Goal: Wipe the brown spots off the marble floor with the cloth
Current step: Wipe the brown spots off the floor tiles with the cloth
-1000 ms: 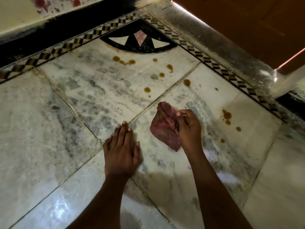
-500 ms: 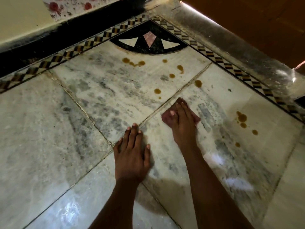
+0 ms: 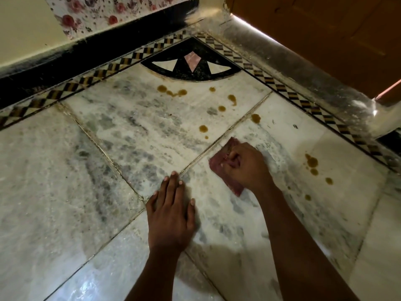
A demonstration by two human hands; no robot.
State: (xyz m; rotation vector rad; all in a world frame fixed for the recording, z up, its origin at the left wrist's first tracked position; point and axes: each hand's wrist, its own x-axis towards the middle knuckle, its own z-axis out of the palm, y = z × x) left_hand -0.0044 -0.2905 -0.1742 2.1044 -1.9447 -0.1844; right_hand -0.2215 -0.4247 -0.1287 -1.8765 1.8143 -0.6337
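Observation:
My right hand (image 3: 246, 165) is closed over a dull red cloth (image 3: 219, 165) and presses it on the marble floor (image 3: 121, 131), just right of a tile joint. Flat on the floor, fingers together, my left hand (image 3: 171, 210) rests a little nearer to me and to the left. Several brown spots lie beyond the cloth: one (image 3: 203, 128) just past it, one (image 3: 255, 118) by the joint, a cluster (image 3: 171, 91) near the black inlay. More brown spots (image 3: 312, 162) sit to the right of my right hand.
A black fan-shaped inlay (image 3: 191, 64) fills the floor's corner, with a checkered border strip (image 3: 288, 92) along both walls. A black skirting (image 3: 86, 53) runs on the left wall and a brown wooden door (image 3: 336, 35) stands at the right.
My right hand went from flat fingers pushing the cloth forward to a fist pulled slightly back and right with the cloth. The left hand has stayed put.

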